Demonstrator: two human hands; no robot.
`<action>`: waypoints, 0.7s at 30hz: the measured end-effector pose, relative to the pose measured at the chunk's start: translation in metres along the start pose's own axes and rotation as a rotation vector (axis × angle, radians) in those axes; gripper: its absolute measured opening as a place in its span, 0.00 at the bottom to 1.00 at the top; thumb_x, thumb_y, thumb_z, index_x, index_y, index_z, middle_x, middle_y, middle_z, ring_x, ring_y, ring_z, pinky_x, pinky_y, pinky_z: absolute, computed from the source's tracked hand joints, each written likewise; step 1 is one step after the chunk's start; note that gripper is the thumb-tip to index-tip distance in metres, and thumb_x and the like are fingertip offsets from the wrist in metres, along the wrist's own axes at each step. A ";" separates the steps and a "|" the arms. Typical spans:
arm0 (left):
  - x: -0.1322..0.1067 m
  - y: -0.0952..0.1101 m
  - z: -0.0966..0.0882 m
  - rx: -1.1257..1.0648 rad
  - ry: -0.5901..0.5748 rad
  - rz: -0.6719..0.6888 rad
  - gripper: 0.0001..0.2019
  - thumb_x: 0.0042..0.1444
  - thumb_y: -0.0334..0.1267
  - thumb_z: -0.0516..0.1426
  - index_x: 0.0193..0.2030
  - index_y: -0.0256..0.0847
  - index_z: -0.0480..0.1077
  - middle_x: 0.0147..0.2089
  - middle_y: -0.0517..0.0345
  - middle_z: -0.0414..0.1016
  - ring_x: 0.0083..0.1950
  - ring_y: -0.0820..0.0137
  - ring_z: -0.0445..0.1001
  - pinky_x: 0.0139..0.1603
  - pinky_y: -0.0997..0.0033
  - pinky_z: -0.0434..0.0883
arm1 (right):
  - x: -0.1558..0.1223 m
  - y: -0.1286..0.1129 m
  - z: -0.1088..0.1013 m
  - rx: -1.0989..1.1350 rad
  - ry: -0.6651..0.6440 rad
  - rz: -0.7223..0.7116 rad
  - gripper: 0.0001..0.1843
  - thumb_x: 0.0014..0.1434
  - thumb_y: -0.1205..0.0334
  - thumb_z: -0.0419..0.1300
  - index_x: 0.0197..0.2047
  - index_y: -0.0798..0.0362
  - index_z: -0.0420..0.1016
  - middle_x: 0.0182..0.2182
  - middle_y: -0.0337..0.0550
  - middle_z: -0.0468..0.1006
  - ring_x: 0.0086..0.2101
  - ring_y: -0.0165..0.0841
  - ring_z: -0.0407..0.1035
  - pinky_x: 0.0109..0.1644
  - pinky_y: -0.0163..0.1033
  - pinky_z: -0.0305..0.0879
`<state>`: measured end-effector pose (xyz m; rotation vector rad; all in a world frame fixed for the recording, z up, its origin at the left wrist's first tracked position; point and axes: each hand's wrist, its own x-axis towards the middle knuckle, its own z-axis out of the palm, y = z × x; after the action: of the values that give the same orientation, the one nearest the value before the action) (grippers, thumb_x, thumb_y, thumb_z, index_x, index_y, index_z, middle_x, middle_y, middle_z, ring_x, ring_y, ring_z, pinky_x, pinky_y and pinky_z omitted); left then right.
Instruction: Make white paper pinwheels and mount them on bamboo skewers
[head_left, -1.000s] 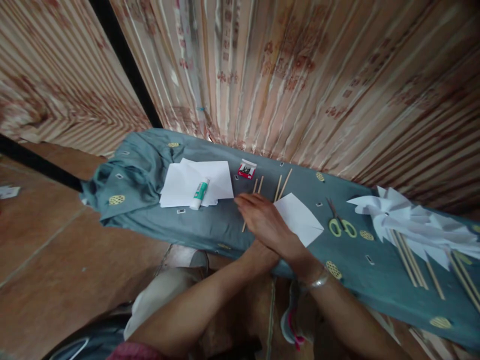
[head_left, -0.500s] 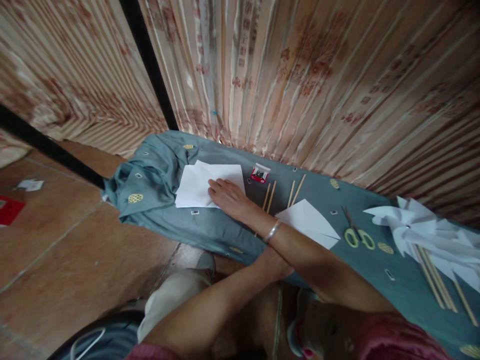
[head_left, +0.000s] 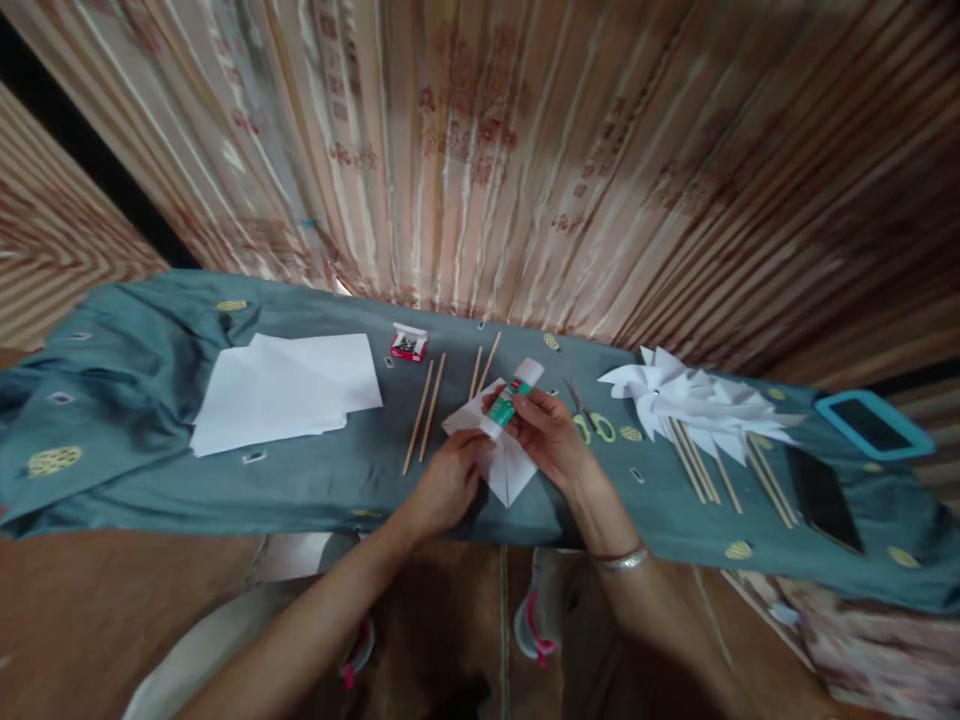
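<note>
The one glue stick (head_left: 512, 400) has left the stack of paper (head_left: 281, 395) and is now in the right hand (head_left: 553, 432), above one folded white sheet (head_left: 508, 478). The right thumb and fingers close around its green label; the left hand (head_left: 450, 482) bends its fingertips in at the lower end, and I cannot tell whether they grip it or the sheet. Four loose wooden sticks (head_left: 433, 405) lie in two pairs on the left, with one small red box (head_left: 409, 345) just beyond. To the right are one pair of scissors (head_left: 589, 415), a pile of paper pinwheels (head_left: 690, 395) too overlapped to count, one black phone (head_left: 825, 498) and one blue-framed tablet (head_left: 874, 425)
</note>
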<state>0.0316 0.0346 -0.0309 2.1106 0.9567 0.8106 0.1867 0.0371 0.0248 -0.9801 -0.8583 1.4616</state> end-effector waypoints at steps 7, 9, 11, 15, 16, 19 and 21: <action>0.024 0.008 -0.004 -0.633 0.186 -0.407 0.10 0.53 0.37 0.55 0.38 0.37 0.75 0.38 0.52 0.79 0.42 0.65 0.76 0.48 0.63 0.72 | -0.003 0.009 -0.031 0.157 0.078 0.090 0.19 0.42 0.50 0.72 0.36 0.51 0.78 0.31 0.42 0.83 0.36 0.37 0.78 0.42 0.42 0.74; 0.028 0.013 -0.002 -0.857 0.183 -0.525 0.13 0.51 0.44 0.59 0.35 0.35 0.74 0.33 0.53 0.78 0.35 0.67 0.76 0.39 0.66 0.74 | -0.002 0.013 -0.036 0.195 0.092 0.099 0.17 0.43 0.52 0.73 0.35 0.51 0.78 0.32 0.41 0.83 0.37 0.36 0.78 0.43 0.41 0.74; 0.030 0.018 0.002 -0.983 0.143 -0.592 0.17 0.48 0.50 0.61 0.31 0.34 0.74 0.30 0.53 0.77 0.31 0.69 0.75 0.35 0.67 0.73 | -0.002 0.016 -0.039 0.201 0.096 0.100 0.16 0.43 0.53 0.73 0.35 0.50 0.79 0.32 0.41 0.83 0.37 0.36 0.77 0.44 0.40 0.73; 0.033 0.019 0.007 -1.011 0.127 -0.594 0.23 0.43 0.55 0.64 0.31 0.33 0.74 0.31 0.53 0.76 0.32 0.69 0.74 0.35 0.68 0.73 | -0.006 0.016 -0.041 0.121 0.066 0.094 0.17 0.44 0.54 0.72 0.37 0.51 0.80 0.33 0.41 0.83 0.35 0.34 0.77 0.44 0.40 0.72; 0.034 0.018 0.007 -0.986 0.153 -0.578 0.23 0.42 0.55 0.65 0.31 0.34 0.74 0.31 0.54 0.76 0.33 0.69 0.74 0.35 0.69 0.73 | -0.007 0.016 -0.041 0.094 0.054 0.096 0.17 0.45 0.53 0.71 0.38 0.51 0.80 0.32 0.41 0.83 0.34 0.33 0.76 0.43 0.40 0.72; 0.038 0.016 0.002 -0.960 0.190 -0.542 0.20 0.43 0.52 0.66 0.35 0.36 0.75 0.34 0.55 0.77 0.37 0.69 0.74 0.38 0.71 0.72 | -0.013 0.014 -0.042 0.008 0.007 0.134 0.16 0.46 0.52 0.70 0.37 0.52 0.81 0.29 0.41 0.81 0.30 0.31 0.74 0.40 0.38 0.70; 0.039 0.016 -0.002 -1.044 0.147 -0.523 0.21 0.42 0.48 0.67 0.41 0.37 0.76 0.38 0.55 0.77 0.38 0.69 0.75 0.42 0.68 0.72 | -0.018 0.012 -0.044 -0.047 -0.026 0.177 0.15 0.46 0.52 0.70 0.35 0.53 0.81 0.26 0.41 0.80 0.27 0.29 0.72 0.35 0.35 0.68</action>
<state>0.0571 0.0590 -0.0070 0.8712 0.8260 0.9080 0.2227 0.0176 -0.0011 -1.0968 -0.8453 1.6134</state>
